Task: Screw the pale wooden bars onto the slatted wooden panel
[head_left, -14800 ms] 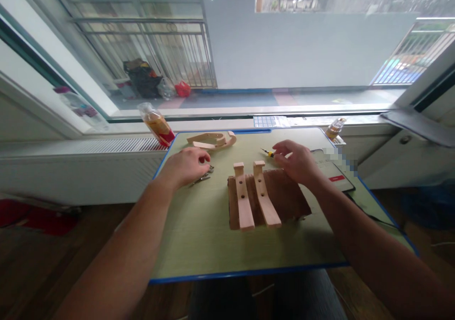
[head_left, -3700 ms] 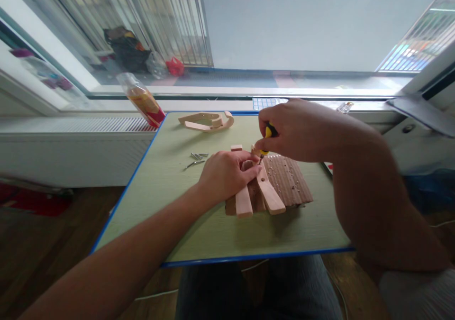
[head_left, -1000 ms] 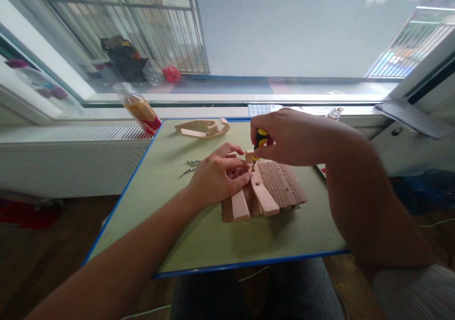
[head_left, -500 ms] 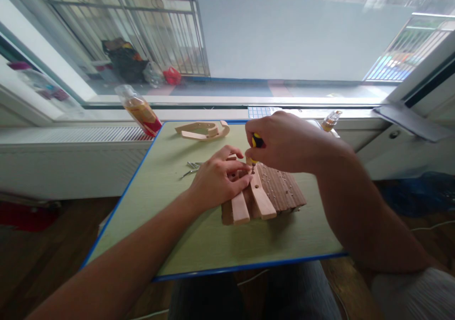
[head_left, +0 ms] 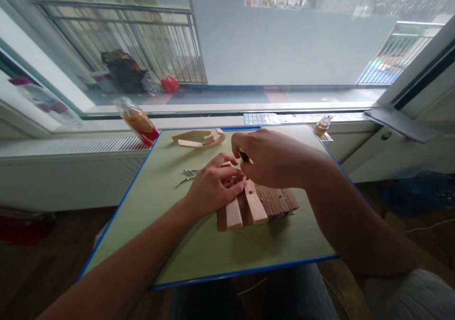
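My right hand (head_left: 265, 155) is closed round a yellow and black screwdriver (head_left: 243, 156); its tip is hidden behind the fingers. Below it, a pale wooden piece with a drilled hole (head_left: 256, 207) lies on a brown grooved wood block (head_left: 279, 199) dotted with small screws. A second pale wooden strip (head_left: 233, 214) runs alongside on the left. My left hand (head_left: 215, 185) rests over the pale pieces and grips them against the block, its thumb and fingertips close to the screwdriver.
Loose screws (head_left: 188, 175) lie left of my left hand. A curved pale wooden assembly (head_left: 201, 139) sits at the back of the blue-edged green table (head_left: 170, 253). Behind the table are a drink bottle (head_left: 137, 123), a small clear bottle (head_left: 323, 125) and the windowsill.
My right hand has turned at the wrist, and less of the screwdriver shows now. The whole view has shifted slightly, while my left hand stays on the wooden pieces.
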A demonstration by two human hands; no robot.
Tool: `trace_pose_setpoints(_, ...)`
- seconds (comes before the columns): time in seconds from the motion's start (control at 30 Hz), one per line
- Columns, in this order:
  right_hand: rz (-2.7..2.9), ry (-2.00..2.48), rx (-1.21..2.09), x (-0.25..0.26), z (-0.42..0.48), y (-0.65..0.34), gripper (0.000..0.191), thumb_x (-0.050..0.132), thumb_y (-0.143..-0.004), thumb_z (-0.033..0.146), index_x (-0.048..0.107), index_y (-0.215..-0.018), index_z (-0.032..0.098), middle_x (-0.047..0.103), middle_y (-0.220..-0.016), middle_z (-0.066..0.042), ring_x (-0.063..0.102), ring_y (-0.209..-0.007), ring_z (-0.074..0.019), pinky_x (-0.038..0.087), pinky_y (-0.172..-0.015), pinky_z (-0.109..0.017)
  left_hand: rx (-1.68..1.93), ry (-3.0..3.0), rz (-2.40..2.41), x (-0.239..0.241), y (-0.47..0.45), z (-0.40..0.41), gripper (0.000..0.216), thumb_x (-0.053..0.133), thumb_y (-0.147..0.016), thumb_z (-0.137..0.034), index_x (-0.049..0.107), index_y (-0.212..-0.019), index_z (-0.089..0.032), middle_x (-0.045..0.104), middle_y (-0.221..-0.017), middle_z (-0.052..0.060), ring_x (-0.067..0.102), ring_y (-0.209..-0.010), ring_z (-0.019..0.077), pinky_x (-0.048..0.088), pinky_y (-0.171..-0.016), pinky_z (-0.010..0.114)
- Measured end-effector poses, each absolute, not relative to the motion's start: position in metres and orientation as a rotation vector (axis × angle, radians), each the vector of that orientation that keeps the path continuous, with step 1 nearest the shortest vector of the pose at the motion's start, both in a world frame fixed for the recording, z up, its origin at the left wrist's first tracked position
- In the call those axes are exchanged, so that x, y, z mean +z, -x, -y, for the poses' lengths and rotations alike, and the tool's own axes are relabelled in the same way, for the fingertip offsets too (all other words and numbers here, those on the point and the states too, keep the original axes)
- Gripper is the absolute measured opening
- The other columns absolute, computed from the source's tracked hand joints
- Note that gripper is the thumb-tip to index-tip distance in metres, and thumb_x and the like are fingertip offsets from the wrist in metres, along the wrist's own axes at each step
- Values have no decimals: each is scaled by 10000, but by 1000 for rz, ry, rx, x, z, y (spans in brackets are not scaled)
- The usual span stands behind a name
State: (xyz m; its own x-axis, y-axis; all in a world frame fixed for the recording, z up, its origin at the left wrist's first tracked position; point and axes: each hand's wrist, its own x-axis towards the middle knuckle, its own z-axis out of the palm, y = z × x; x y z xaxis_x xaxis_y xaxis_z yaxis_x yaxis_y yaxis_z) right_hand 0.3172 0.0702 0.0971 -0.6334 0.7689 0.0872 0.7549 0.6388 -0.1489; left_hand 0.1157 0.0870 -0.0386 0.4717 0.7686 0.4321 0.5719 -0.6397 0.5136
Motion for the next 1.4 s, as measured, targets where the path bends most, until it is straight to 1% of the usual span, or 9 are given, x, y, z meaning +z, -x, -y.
trace_pose_setpoints(0.3,2635,1433,-2,96,-76,-313,219,587,-907,232,734,-1058,173,724,-811,-93,519,-650,-167,240,-598,-340,944,-2415,-1121,-40,-116,-88,110,788,-912,-341,811,-924,-233,662,-1298,57,723,-968,190,624,-906,399)
trace_pose_setpoints(0.5,2625,1420,162,95,-73,-315,345,546,-919,218,665,-1229,126,768,-934,-145,616,-728,-205,266,-598,-346,955,-2400,-1109,-37,-118,-88,82,810,-856,-270,766,-831,-205,665,-1263,69,704,-1029,220,619,-901,399)
trace_pose_setpoints(0.57,2653,1344,222,97,-72,-319,337,547,-911,209,651,-1215,108,766,-951,-153,639,-769,-218,291,-605,-346,953,-2372,-1115,-37,-118,-89,73,815,-842,-250,760,-824,-205,660,-1282,70,700,-1035,219,621,-901,388)
trace_pose_setpoints(0.63,2667,1280,252,98,-71,-322,303,537,-902,180,651,-1173,109,762,-971,-155,646,-782,-217,313,-609,-347,966,-2356,-1096,-38,-118,-91,52,814,-838,-232,782,-877,-218,659,-1289,72,692,-1085,232,617,-969,397)
trace_pose_setpoints(0.77,2735,1201,280,101,-69,-322,296,516,-888,112,653,-1151,116,755,-1094,-175,660,-821,-220,335,-601,-360,1003,-2331,-1090,-41,-118,-94,179,824,-797,-182,809,-969,-229,687,-1231,87,681,-1114,267,623,-1002,411)
trace_pose_setpoints(0.93,2698,1293,341,109,-70,-322,250,518,-895,132,647,-1109,142,743,-979,-143,624,-708,-211,304,-552,-351,1024,-2266,-1090,-42,-118,-97,112,802,-812,-189,806,-919,-225,708,-1170,80,704,-1022,247,647,-936,380)
trace_pose_setpoints(1.07,2677,1345,358,110,-77,-329,219,509,-914,187,648,-1081,163,749,-930,-139,601,-649,-197,278,-552,-349,1011,-2259,-1037,-38,-121,-100,146,829,-787,-205,812,-929,-234,681,-1277,84,706,-1095,259,645,-951,372)
trace_pose_setpoints(1.23,2645,1413,347,105,-87,-334,177,513,-946,233,651,-1042,179,733,-826,-113,589,-606,-198,242,-546,-355,1002,-2246,-1036,-32,-126,-103,146,831,-795,-184,821,-935,-228,671,-1264,96,693,-1150,270,630,-1015,397)
trace_pose_setpoints(1.4,2617,1538,334,105,-97,-342,215,513,-978,299,670,-1068,182,742,-824,-119,607,-648,-214,260,-598,-354,943,-2210,-1013,-31,-125,-103,227,864,-840,-288,826,-1059,-246,639,-1327,100,698,-1203,276,637,-1031,408)
